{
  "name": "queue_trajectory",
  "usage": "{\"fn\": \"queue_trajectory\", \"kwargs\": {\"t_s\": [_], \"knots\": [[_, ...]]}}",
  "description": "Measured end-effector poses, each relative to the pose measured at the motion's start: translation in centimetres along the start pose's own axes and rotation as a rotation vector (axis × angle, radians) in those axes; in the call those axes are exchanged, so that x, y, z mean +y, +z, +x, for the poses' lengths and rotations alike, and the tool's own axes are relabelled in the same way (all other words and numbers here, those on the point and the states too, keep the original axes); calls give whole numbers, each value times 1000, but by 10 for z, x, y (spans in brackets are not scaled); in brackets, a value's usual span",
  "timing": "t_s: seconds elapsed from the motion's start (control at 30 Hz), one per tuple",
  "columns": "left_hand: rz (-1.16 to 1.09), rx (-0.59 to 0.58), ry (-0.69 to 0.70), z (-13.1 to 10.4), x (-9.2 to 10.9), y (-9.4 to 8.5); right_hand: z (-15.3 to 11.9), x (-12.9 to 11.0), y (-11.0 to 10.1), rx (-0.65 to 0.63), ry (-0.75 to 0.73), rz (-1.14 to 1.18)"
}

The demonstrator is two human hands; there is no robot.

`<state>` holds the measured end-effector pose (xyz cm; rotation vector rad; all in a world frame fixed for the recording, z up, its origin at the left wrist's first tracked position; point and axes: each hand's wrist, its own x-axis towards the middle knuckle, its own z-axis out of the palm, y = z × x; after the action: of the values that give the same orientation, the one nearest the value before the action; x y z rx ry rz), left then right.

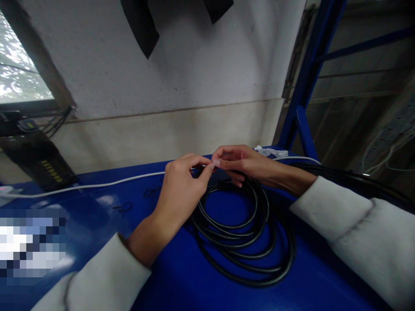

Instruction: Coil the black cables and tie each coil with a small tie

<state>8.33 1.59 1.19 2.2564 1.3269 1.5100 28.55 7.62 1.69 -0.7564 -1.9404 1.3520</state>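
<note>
A coil of black cable (233,226) lies in loose, overlapping loops on the blue tabletop (168,285). Over its far side my left hand (186,183) and my right hand (241,162) meet, fingertips almost touching. Thumb and forefinger of each are pinched together. Whatever is between them is too small to make out. The right hand's lower fingers hang loosely curled beside the upper loops. To the left of my left hand lie thin, bent black ties (123,207), apart from the coil.
A white cord (106,185) runs along the back of the table. At the back left stands a black bag (45,162) with yellow lettering. Clear crumpled plastic (270,152) and more black cable (340,172) lie at the right, near a blue metal frame (308,82).
</note>
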Motion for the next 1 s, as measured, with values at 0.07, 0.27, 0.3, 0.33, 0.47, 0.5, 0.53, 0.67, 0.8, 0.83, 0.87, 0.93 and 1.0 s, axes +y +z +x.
{"fn": "queue_trajectory", "kwargs": {"t_s": [0.07,0.27,0.3,0.33,0.47,0.5,0.53,0.67,0.8,0.83,0.87,0.93,1.0], "knots": [[15,-3,34,0,-1,0,0,-1,1,6,11,7],[8,5,51,1,-2,1,1,-2,3,1,43,37],[11,5,51,1,-2,1,1,-2,3,-2,47,31],[16,4,50,1,-2,1,1,-2,4,-3,53,22],[38,-2,39,1,-2,2,0,-4,3,4,78,0],[39,-4,34,1,-2,2,0,-4,3,4,81,4],[38,-6,30,1,-3,2,0,-5,3,3,82,10],[36,-21,19,2,-3,2,0,-6,4,-14,85,8],[35,-32,15,2,-3,2,0,-6,4,-5,76,11],[33,-34,11,2,-3,1,0,-6,4,-3,66,27],[27,-36,4,2,-3,2,0,-5,4,-4,55,39],[8,-42,-21,3,-4,2,0,-4,3,-15,39,49],[-23,-44,-64,3,-4,3,1,-2,2,-19,31,46]]}}
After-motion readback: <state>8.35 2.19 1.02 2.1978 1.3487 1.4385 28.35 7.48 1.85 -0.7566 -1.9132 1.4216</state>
